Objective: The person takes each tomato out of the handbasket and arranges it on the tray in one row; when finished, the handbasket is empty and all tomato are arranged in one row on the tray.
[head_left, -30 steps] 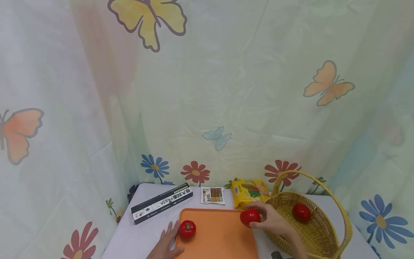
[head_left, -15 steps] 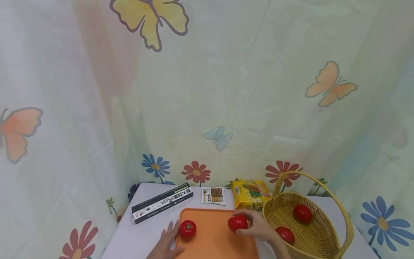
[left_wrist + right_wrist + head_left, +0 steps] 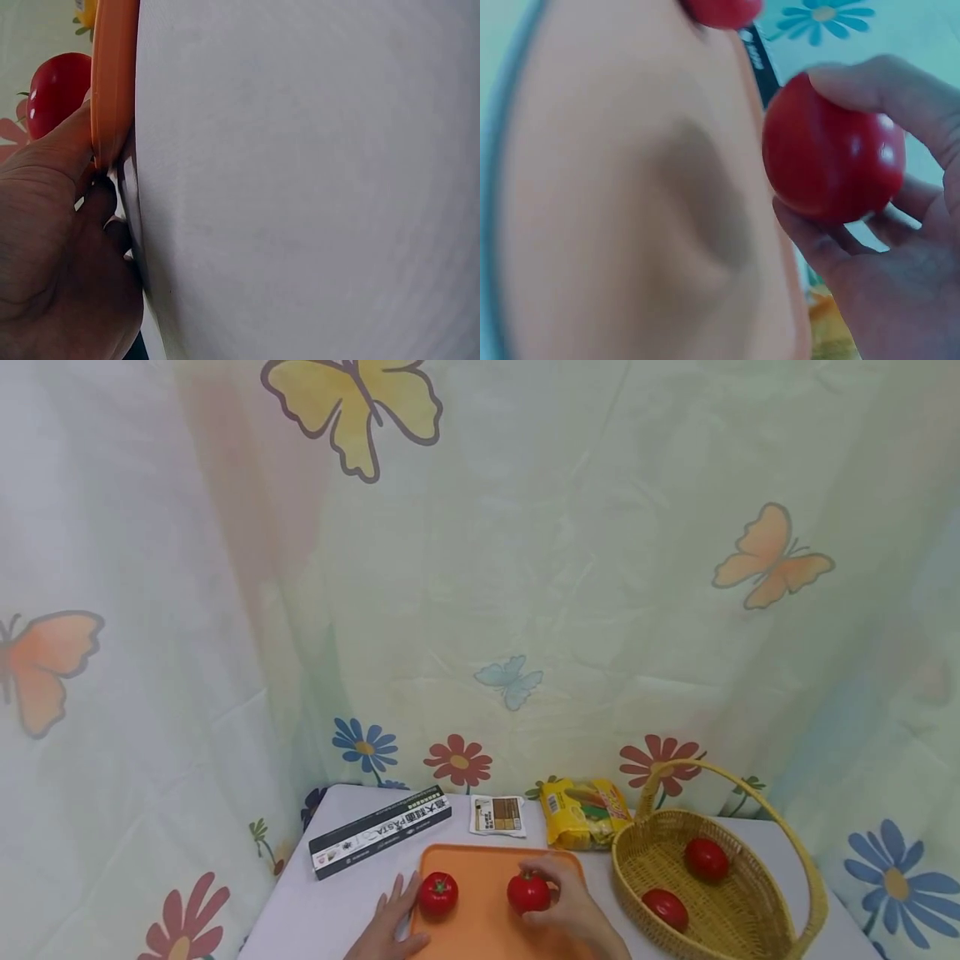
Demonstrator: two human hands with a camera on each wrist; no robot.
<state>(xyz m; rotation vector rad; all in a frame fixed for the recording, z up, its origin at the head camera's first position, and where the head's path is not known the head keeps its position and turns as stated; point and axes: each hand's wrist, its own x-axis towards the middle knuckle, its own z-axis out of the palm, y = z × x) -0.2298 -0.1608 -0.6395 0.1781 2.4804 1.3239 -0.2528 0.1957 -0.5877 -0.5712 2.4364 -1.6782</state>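
Note:
My right hand [image 3: 562,906] holds a red tomato [image 3: 528,892] over the right part of the orange tray [image 3: 480,935]. In the right wrist view, thumb and fingers curl round the tomato [image 3: 832,150], which is apart from the tray and casts a shadow on it. A second tomato [image 3: 438,894], green stem up, sits at the tray's left side. My left hand [image 3: 390,922] grips the tray's left edge beside that tomato. The left wrist view shows its thumb over the tray's rim [image 3: 112,75] and the other fingers low at the outside, partly hidden.
On the right stands a yellow wicker basket [image 3: 716,927] with a tall handle, holding two red fruits [image 3: 707,859]. Behind the tray lie a black-and-white pasta box [image 3: 381,832], a small white packet [image 3: 498,816] and a yellow bag [image 3: 585,814]. A printed curtain hangs behind.
My right hand has carried the tomato leftward from beside the basket to above the tray, turning its green stem upward. My left hand stays at the tray's edge.

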